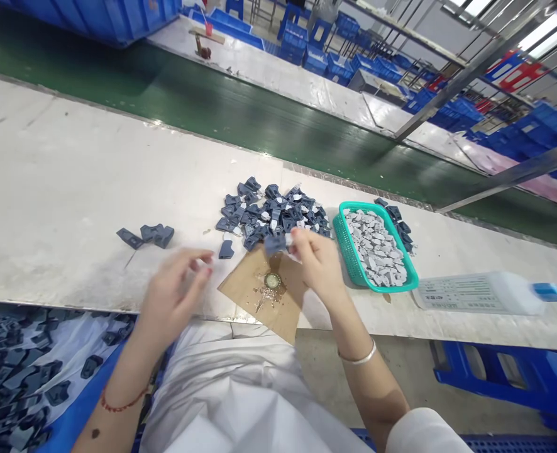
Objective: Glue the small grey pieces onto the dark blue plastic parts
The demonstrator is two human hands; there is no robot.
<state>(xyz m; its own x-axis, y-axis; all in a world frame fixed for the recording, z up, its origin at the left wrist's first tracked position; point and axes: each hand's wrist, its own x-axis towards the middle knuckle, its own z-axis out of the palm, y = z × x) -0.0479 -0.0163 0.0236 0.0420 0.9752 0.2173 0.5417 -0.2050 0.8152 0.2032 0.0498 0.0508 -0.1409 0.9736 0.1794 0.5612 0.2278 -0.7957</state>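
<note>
Held piece: a small, dark blue-grey, angular moulded plastic piece (275, 244), blocky and matt-looking, edges softened by blur. A small pale-white piece (288, 239) shows at its right end, right by the fingertips; whether the two are joined, cannot tell.

Position: above the bench (71, 189), at the near edge of the heap, over the far corner of a square brown sheet (241, 289).

Hands: two. Right hand (320, 264) pinches the dark piece between thumb and fingers. Left hand (171, 294) is blurred, over the bench edge, thumb and fingers parted, a moderate gap between them.

Counts:
- Heap of like dark pieces (283, 214): one, dozens deep, overlapping too much for a tally; white bits scattered among them.
- Dark pieces apart at left (146, 236): three by eye, two of them touching.
- Single dark piece (226, 250) just left of the sheet: one.
- Teal-green perforated plastic basket (352, 261): one, right of the heap, loaded with pale grey-white chips (377, 248), too many to count.
- Smaller dark cluster (398, 223) behind the basket: several, partly hidden.
- Small round dish (272, 280) on the sheet: one, wet-looking spatter around it.
- Whitish plastic bottle with blue cap (486, 293): one, right of the basket; upright or lying, cannot tell.
</note>
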